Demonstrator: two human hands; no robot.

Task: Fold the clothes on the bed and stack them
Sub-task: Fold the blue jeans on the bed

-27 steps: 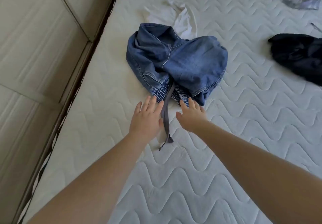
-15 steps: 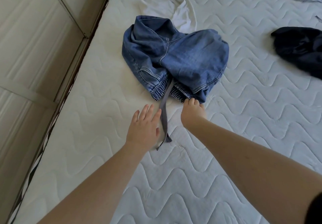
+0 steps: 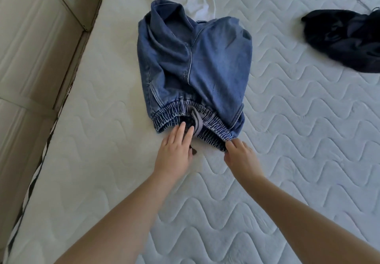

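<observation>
Both hands have closed on the crumpled blue denim trousers (image 3: pixel 195 74) at centre frame: left hand (image 3: pixel 174 152) spread at the elastic waistband, right hand (image 3: pixel 239 157) pinching its edge on the white quilted bed (image 3: pixel 287 161). Flattening comes first; folding likely follows.

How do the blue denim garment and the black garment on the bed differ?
The blue denim garment lies near the hands; the black garment lies far right, untouched. The left hand rests flat at the denim's waistband and the right hand pinches it. Both lie unfolded on the mattress.
</observation>
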